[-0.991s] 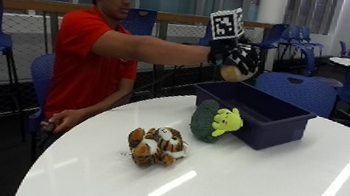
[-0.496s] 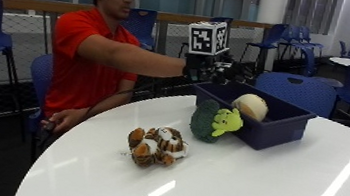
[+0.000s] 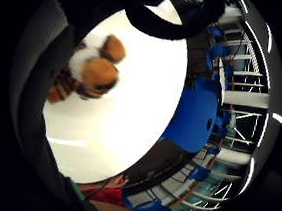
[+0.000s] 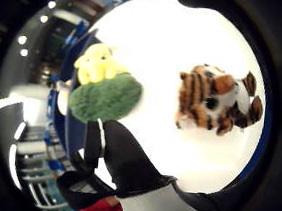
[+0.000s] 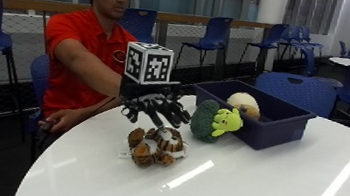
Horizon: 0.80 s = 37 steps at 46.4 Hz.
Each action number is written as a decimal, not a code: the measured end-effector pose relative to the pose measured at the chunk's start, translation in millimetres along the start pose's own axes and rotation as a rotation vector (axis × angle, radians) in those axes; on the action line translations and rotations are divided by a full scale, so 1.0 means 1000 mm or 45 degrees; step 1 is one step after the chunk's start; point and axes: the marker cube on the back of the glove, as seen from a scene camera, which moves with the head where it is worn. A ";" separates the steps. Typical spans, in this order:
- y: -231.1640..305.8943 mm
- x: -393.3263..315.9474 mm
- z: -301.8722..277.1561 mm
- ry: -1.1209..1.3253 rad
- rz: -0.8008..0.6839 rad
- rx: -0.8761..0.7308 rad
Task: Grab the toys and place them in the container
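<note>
Surface (image 5: 271,190) white, round; blue container (image 5: 273,117) at far side, one toy inside; green toy (image 5: 212,122) leans on its wall; tiger toy (image 5: 156,146) lies under hand (image 5: 155,108), fingers spread, empty. Lower straight, close around body

An orange, black-striped plush tiger with white patches (image 4: 217,100) lies on the glossy white round worktop (image 4: 161,47). Well apart from it on the same worktop sits a yellow-green plush figure on a dark green fuzzy dome (image 4: 104,94), just beside the wall of a dark blue plastic container (image 4: 71,124). Black-gloved fingers (image 4: 125,162) reach in beside the green dome.
</note>
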 end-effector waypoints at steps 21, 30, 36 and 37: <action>-0.025 0.002 0.061 0.070 0.068 -0.188; -0.024 0.004 0.074 -0.065 0.083 -0.174; -0.023 0.001 0.073 -0.090 0.048 -0.113; -0.023 0.001 0.073 -0.085 0.035 -0.102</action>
